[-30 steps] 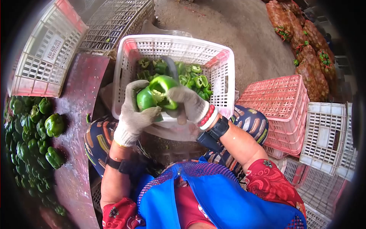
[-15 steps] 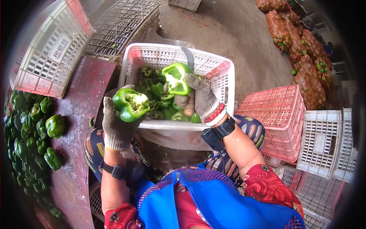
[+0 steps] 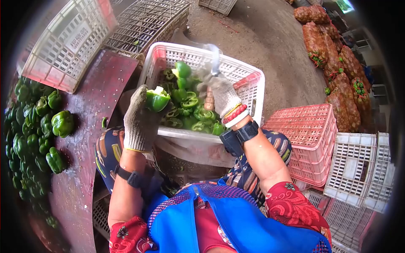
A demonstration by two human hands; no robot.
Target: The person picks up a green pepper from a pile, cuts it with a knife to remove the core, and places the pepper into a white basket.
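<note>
My left hand, in a grey knit glove, is closed on a cut green bell pepper, its pale inside facing up. My right hand, also gloved and partly smeared by motion, grips a knife; its wooden handle shows below the fingers and its blade points away from me. Left of that hand, another piece of green pepper is apart from the fingers, over the crate. Both hands are above a white plastic crate holding many cut pepper pieces.
Whole green peppers lie heaped on a reddish board at my left. A white crate stands tilted behind them. Pink crates and white crates are stacked at my right. Filled mesh sacks line the far right.
My right hand has let go of the pepper piece, which is now to its left over the crate. The knife remains in that hand. My left hand has turned its pepper cut side up.
</note>
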